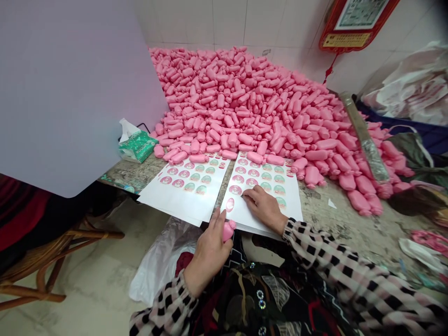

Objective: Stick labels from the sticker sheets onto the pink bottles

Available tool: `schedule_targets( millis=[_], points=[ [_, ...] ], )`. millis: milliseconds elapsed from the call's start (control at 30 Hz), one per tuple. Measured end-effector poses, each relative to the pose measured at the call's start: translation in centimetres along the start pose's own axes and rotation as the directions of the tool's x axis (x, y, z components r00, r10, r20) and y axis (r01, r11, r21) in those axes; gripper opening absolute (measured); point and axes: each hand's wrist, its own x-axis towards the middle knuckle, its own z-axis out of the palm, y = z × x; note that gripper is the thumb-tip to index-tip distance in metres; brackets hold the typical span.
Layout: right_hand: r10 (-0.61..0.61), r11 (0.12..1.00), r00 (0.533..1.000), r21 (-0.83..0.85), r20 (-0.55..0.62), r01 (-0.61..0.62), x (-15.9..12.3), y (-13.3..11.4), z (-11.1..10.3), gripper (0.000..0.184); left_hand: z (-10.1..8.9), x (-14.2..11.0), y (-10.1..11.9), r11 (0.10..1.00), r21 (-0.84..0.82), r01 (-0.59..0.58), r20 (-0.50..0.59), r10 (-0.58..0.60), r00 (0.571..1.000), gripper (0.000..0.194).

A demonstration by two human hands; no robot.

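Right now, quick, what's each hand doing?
Left hand: closed, holding a pink capsule.
Right hand: open, fingertips on a sticker sheet, holding nothing that shows.

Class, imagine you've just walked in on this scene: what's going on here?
A seated person holds a pink plastic capsule in the left hand, while the fingers of the right hand rest on a white sheet of round labels. A second label sheet lies beside it on the table. A large heap of similar pink capsules covers the table behind the sheets, banked against the tiled wall.
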Motion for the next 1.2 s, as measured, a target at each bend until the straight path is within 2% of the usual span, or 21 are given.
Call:
schedule_targets(
  millis=[267, 367, 500, 733, 900, 1200],
  points=[
    [-0.008, 0.992, 0.998, 0.125, 0.067, 0.0, 0.8, 0.7, -0.5, 0.024, -0.6, -0.5, 0.2, 0.999, 0.036, 0.02, 0.04, -0.022, 0.999, 0.074],
    [-0.014, 0.991, 0.997, 0.132, 0.082, 0.003, 0.6, 0.0, -0.8, 0.023, -0.8, -0.5, 0.6, 0.997, 0.076, -0.035, 0.084, 0.028, 0.996, 0.078],
    [0.001, 0.999, 0.996, 0.05, 0.093, -0.005, 0.2, -1.7, -0.9, 0.023, -0.6, -0.4, 1.0, 0.983, 0.163, -0.089, 0.159, 0.063, 0.985, 0.077],
    [0.073, 0.988, 0.983, -0.149, 0.169, -0.048, 0.1, -3.4, -1.1, 0.028, 0.0, -0.1, 1.4, 0.954, 0.292, -0.062, 0.192, 0.005, 0.981, 0.076],
    [0.01, 0.968, 0.977, -0.247, 0.211, 0.044, 0.1, -3.6, -1.4, 0.029, 0.6, 0.2, 1.5, 0.948, 0.313, -0.056, 0.154, 0.007, 0.988, 0.078],
    [-0.075, 0.966, 0.975, -0.228, 0.207, 0.123, 0.1, -3.1, -1.3, 0.027, 0.9, 0.4, 1.7, 0.956, 0.292, -0.033, 0.122, -0.003, 0.993, 0.079]
  ],
)
